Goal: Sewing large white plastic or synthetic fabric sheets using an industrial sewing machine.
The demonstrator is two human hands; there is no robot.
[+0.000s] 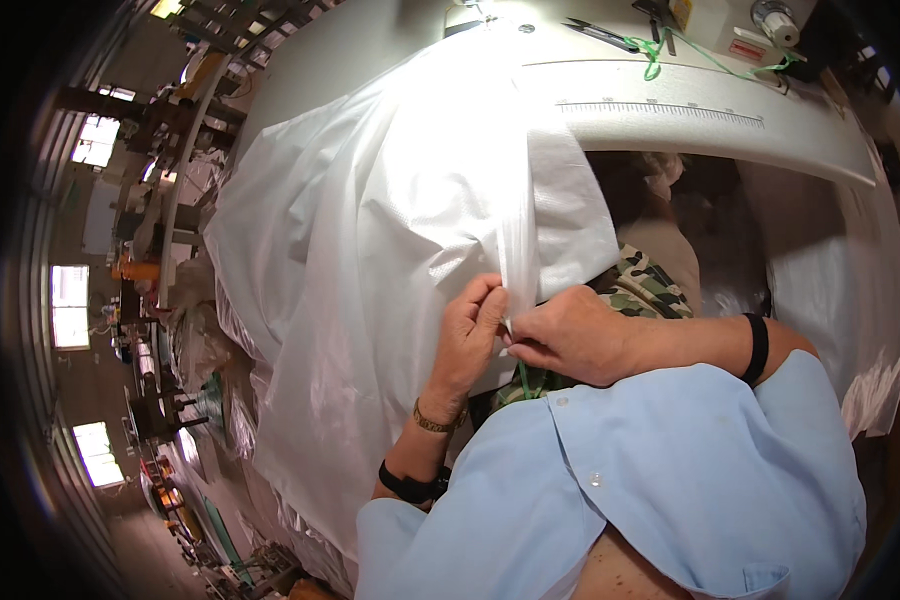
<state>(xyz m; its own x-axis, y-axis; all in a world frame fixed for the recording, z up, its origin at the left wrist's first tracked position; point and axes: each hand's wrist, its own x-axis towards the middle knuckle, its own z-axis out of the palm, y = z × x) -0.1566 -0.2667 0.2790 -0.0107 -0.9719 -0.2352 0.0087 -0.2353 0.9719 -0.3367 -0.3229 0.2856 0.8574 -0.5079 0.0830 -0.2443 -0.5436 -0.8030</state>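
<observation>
A large sheet of white, slightly shiny fabric [340, 220] spreads over the machine table and hangs down at its left side. My left hand [473, 325] pinches the gathered edge of this fabric between thumb and fingers. Close beside it, my right hand [575, 335] also grips the folded edge, its fingertips almost touching those of the left. From both hands a narrow fold runs up to the brightly lit sewing area [490, 25], where glare hides the details. A thin green cord [525, 380] hangs just below my fingers.
A ruler scale [660, 108] runs along the table's front edge. Behind it lie a dark pen-like tool [602, 36], a tangled green cord [653, 60] and a white knob [775, 22]. More white sheeting [820, 290] hangs at the right. Racks and machinery [155, 400] stand along the left.
</observation>
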